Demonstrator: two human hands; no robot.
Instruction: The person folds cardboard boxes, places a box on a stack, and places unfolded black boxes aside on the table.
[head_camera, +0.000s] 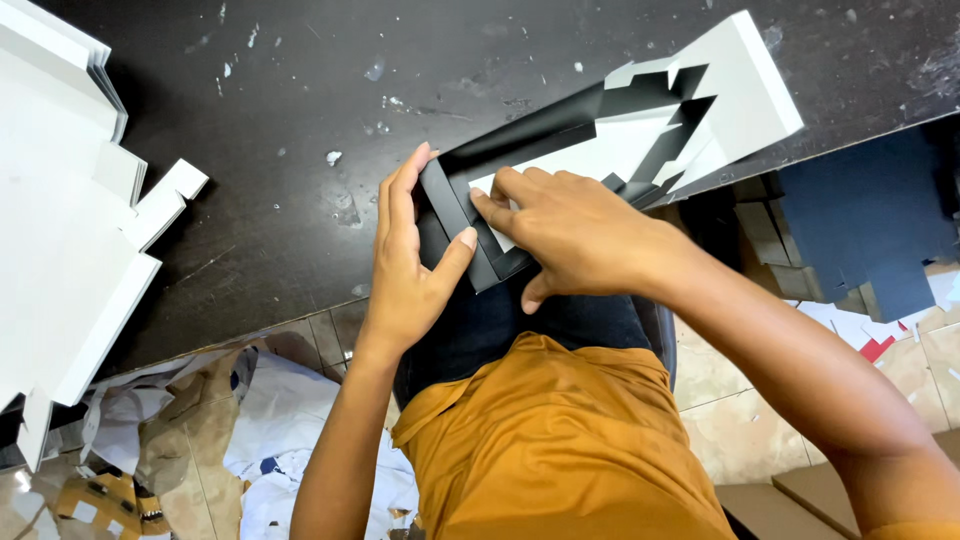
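At the table (300, 120) edge, the left hand (405, 265) pinched the box blank's (640, 140) folded black flap while the right hand (570, 230) pressed flat inside; light, stiff card, probably best gripped along creases.

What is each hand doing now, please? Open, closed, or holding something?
Left hand: open, fingers and thumb pinching the near end wall of the black-and-white cardboard box blank.
Right hand: flat, pressing down inside the blank; no closed grip.

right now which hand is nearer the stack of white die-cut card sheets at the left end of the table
Left. The left hand grips the black box blank's near end, on the side toward the white stack; the right hand presses farther away.
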